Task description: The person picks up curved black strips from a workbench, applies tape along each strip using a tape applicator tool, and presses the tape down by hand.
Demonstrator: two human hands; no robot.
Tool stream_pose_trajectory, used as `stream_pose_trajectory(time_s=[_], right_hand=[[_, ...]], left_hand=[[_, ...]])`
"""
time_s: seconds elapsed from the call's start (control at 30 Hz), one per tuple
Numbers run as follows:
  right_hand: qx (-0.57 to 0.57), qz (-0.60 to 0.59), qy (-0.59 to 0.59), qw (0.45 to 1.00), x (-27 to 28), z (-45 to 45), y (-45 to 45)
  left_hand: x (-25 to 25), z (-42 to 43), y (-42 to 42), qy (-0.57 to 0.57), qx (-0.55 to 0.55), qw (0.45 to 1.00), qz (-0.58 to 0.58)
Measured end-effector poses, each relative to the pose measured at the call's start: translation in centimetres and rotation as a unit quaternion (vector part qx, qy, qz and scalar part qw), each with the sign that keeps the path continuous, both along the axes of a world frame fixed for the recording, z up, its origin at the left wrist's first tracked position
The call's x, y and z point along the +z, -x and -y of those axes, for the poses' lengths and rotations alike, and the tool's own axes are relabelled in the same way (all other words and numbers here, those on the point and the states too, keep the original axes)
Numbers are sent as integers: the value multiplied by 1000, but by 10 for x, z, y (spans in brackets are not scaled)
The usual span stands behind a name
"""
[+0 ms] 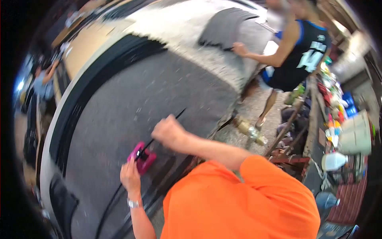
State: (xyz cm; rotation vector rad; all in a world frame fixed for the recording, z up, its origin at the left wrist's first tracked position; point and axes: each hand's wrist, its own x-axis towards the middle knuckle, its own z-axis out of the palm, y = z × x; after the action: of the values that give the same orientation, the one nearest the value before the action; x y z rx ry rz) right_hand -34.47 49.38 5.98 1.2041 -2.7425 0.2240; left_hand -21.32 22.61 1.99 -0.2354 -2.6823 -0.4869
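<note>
A long thin black strip (108, 210) runs diagonally over the dark grey work surface (119, 99), past a bright pink tool (147, 161) whose exact kind I cannot make out. My left hand (130, 176), with a metal watch on its wrist, is closed around the strip just beside the pink tool. Farther up the strip, my right hand (169, 133) is closed in a fist on it, slightly blurred. The strip's tip (181, 112) sticks out beyond that fist.
A stack of black strips (91, 87) curves along the table's far edge. At the upper right a person in a dark jersey (304, 55) touches a dark grey sheet (227, 28). Another person (43, 85) is at far left. Bottles and clutter, including a plastic jug (333, 161), line the right.
</note>
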Motion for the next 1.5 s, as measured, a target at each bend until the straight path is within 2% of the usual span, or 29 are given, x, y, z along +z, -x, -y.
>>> stream_pose_trajectory(time_s=[0.1,0.17,0.2,0.27,0.4,0.53,0.7,0.8,0.9,1.1,1.2,1.23,1.27,1.33,1.37,1.4,1.47,1.5], right_hand=[[-27,-39,40,998,5,-38,18],[-80,-45,-17,996,2,-60,28],[-92,-37,26,995,-6,-78,35],[-120,-56,28,991,-9,-109,47],[-193,-86,-14,977,-8,-169,64],[-278,-63,-62,957,-12,-235,78],[-320,-103,-80,938,-17,-323,95],[-366,-86,-119,919,-26,-386,109],[-400,-64,-111,907,-22,-437,113],[-507,-27,-161,847,-13,-532,114],[-555,-15,-197,808,4,-563,106],[-518,-63,-158,838,-23,-626,110],[-488,-138,-164,846,-22,-638,101],[-494,-199,-278,800,-1,-647,86],[-549,-160,-251,781,1,-658,85],[-553,-153,-232,785,21,-649,75],[-653,-75,-132,742,53,-635,66],[-654,-100,-146,736,62,-639,60]], left_hand=[[2,-1,3,3,23,1000,-10],[4,-2,1,12,44,999,0],[0,-1,2,11,49,999,5],[-1,-2,2,10,62,998,16],[0,-2,9,16,64,998,21],[2,-5,13,23,64,997,35],[8,-8,16,44,71,995,59],[13,-10,18,53,70,994,70],[14,-11,19,60,70,992,83],[20,-18,24,71,71,990,97],[32,-24,24,129,78,980,127],[30,-21,24,124,74,982,124],[28,-19,24,135,68,979,133],[18,-11,23,145,59,980,119],[20,-13,24,125,45,987,93],[19,-12,24,123,48,985,106],[25,-22,27,122,76,981,129],[22,-23,28,127,73,981,127]])
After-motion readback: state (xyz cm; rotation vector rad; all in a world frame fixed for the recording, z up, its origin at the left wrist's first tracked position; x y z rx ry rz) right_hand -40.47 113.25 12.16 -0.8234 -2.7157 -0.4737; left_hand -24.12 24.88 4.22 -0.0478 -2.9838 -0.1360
